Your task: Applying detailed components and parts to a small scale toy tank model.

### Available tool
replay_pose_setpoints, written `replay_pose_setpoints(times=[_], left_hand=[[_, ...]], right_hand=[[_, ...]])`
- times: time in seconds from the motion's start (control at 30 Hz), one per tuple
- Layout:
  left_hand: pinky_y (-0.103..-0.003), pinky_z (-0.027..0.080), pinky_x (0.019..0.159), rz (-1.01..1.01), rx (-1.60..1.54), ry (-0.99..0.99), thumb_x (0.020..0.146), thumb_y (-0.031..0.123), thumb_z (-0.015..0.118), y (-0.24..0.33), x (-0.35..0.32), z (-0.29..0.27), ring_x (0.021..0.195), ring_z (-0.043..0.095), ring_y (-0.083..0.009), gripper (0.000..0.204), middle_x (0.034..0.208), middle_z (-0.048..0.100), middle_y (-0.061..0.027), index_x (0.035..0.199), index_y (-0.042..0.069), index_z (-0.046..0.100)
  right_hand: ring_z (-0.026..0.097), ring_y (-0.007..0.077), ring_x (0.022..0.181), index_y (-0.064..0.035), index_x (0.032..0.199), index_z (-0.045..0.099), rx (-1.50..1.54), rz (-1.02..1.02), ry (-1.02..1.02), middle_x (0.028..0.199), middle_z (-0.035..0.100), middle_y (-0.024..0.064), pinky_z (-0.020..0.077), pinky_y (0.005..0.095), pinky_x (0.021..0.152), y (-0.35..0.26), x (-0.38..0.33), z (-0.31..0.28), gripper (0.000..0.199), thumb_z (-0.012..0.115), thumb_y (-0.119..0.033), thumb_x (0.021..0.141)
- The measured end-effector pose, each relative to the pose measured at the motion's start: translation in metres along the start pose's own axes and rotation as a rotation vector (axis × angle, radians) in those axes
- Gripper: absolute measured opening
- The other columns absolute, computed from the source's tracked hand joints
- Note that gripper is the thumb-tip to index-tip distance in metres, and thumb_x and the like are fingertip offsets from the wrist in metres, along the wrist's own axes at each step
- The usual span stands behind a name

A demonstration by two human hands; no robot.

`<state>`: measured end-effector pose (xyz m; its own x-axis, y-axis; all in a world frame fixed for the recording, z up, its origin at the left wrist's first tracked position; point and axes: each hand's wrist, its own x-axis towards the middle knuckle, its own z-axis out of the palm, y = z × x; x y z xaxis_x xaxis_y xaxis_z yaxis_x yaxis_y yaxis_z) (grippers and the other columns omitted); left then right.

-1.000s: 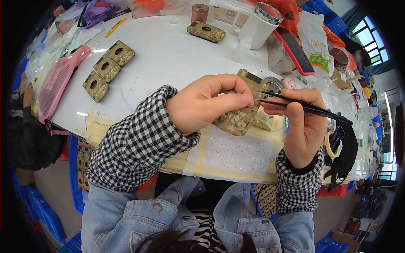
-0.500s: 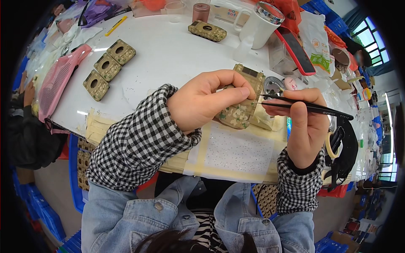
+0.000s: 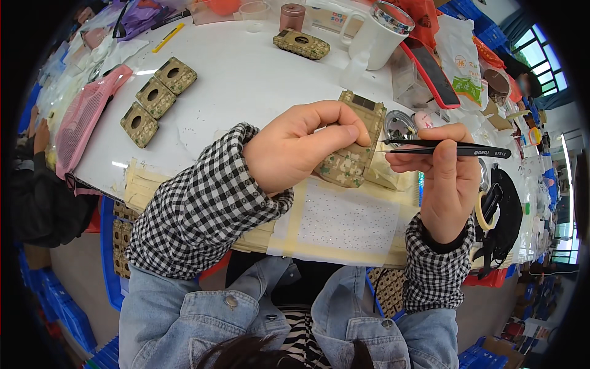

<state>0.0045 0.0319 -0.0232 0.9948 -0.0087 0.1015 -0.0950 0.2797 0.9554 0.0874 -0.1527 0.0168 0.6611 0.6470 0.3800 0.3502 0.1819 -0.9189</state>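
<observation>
A camouflage-patterned model tank hull [image 3: 345, 166] is tilted up over the table, with my left hand [image 3: 307, 142] gripping it from the left, thumb and forefinger pinched near its right edge. Black tweezers [image 3: 467, 149] lie across my right hand [image 3: 447, 184], pinched between thumb and fingers. Their tips point left and reach close to the hull's right edge beside my left fingertips. Whether the tips hold a tiny part I cannot make out. Under my hands is a white sheet [image 3: 344, 215] dotted with small specks, taped down with yellow tape.
Three camouflage hulls [image 3: 156, 97] stand in a row at left, another hull [image 3: 301, 44] at the back. A white mug [image 3: 381, 37], a red-cased phone [image 3: 430, 74] and a round metal dish [image 3: 399, 126] sit to the right. At far left lies a pink mesh basket [image 3: 92, 123].
My right hand has turned slightly, so the tweezers lie more level, their back end raised. My left hand and the hull have hardly moved.
</observation>
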Motion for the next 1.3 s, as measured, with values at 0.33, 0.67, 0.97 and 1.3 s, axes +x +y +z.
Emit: replay_pose_setpoints(times=[0.33, 0.67, 0.97, 1.3], left_hand=[[-0.024, 0.05, 0.07, -0.068, 0.087, 0.012, 0.096, 0.025, 0.046, 0.002, -0.001, 0.001, 0.079, 0.062, -0.0133, 0.025, 0.089, 0.058, -0.0043, 0.093, 0.001, 0.053], [-0.019, 0.043, 0.072, 0.033, 0.038, 0.009, 0.094, 0.018, 0.051, 0.002, 0.0, 0.003, 0.078, 0.052, -0.0054, 0.017, 0.088, 0.058, 0.0001, 0.093, 0.001, 0.056], [-0.017, 0.039, 0.064, -0.064, 0.064, -0.077, 0.09, 0.013, 0.055, 0.008, -0.003, 0.003, 0.074, 0.049, -0.0012, 0.015, 0.086, 0.058, 0.0017, 0.097, 0.0, 0.057], [-0.015, 0.038, 0.061, -0.084, 0.106, -0.083, 0.09, 0.013, 0.056, 0.01, -0.004, 0.004, 0.073, 0.049, -0.0003, 0.015, 0.088, 0.06, 0.0004, 0.097, 0.0, 0.057]], right_hand=[[0.067, 0.0218, 0.074, 0.004, 0.099, 0.049, -0.004, 0.008, 0.02, 0.082, 0.065, 0.0177, 0.0551, 0.0275, 0.066, -0.001, -0.001, 0.002, 0.023, 0.046, -0.019, 0.096], [0.067, 0.0211, 0.074, 0.004, 0.098, 0.05, 0.011, 0.012, 0.003, 0.082, 0.065, 0.0173, 0.055, 0.0273, 0.066, 0.0, -0.001, 0.002, 0.024, 0.046, -0.02, 0.096], [0.067, 0.0222, 0.072, 0.0041, 0.096, 0.05, 0.029, 0.083, 0.018, 0.08, 0.064, 0.0162, 0.0553, 0.0272, 0.063, -0.001, 0.0, 0.001, 0.026, 0.046, -0.022, 0.096], [0.067, 0.0216, 0.071, 0.0038, 0.094, 0.05, 0.085, 0.141, 0.026, 0.078, 0.063, 0.0146, 0.0561, 0.0272, 0.062, 0.002, 0.002, -0.001, 0.025, 0.047, -0.021, 0.096]])
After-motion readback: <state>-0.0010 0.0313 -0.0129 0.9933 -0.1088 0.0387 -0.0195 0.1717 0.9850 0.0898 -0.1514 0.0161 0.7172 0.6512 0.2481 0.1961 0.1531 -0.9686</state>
